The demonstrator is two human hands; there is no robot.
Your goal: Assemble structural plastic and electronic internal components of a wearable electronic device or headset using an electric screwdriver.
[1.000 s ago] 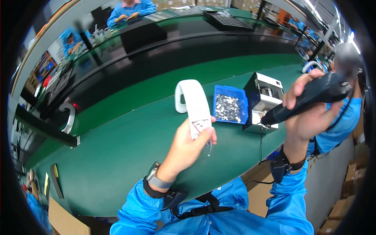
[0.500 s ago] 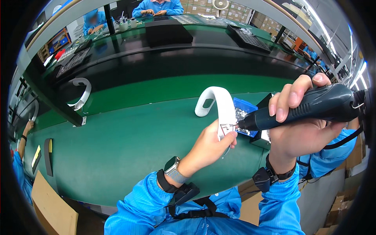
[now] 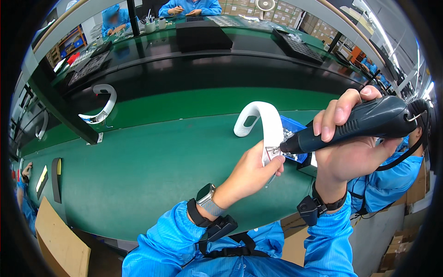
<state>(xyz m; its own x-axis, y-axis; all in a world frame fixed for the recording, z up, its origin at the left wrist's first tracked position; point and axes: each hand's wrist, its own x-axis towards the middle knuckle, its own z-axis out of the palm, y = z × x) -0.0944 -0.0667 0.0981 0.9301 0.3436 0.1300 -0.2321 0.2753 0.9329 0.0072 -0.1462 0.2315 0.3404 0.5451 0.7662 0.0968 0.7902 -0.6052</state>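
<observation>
Behind the dark driver (image 3: 376,115), a blue tray (image 3: 294,123) holds silvery parts (image 3: 288,134).

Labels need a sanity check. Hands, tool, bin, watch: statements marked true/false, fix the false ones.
1. The right hand holds the dark handheld tool. True.
2. The left hand lies flat and open. False: it grips the white curved part.
3. The tool's tip is at the white curved part's lower end. True.
4. The blue bin is empty. False: it holds small silvery pieces.
5. A watch is on the left wrist. True.
</observation>
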